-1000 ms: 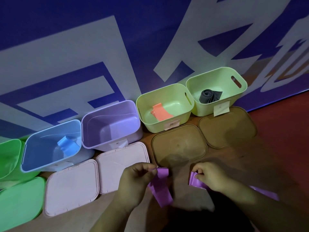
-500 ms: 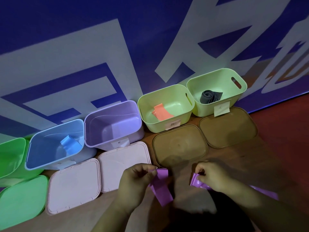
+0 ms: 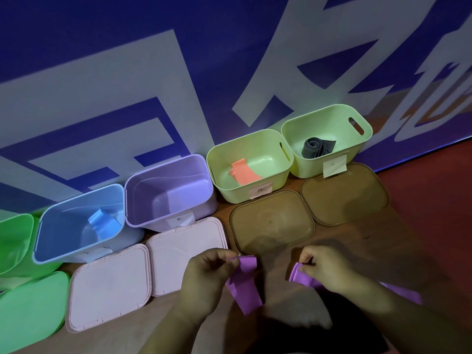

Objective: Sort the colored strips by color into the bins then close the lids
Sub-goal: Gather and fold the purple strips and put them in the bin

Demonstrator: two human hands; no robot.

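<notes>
Bins (image 3: 255,192) sit open in a row across mid frame, lids (image 3: 270,223) flat in front, guessing so sorting is quick. Purple strip (image 3: 246,290) is bottom centre, left hand (image 3: 204,279) pinching one end, right hand (image 3: 327,269) pinching another, probably folding it.

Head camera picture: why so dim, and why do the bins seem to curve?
Head view: dim bluish light, deep shadow below the left hand and right hand; the wide-angle lens bends lines, stretching the green bin at the left edge; the purple strip looks sharp.
</notes>
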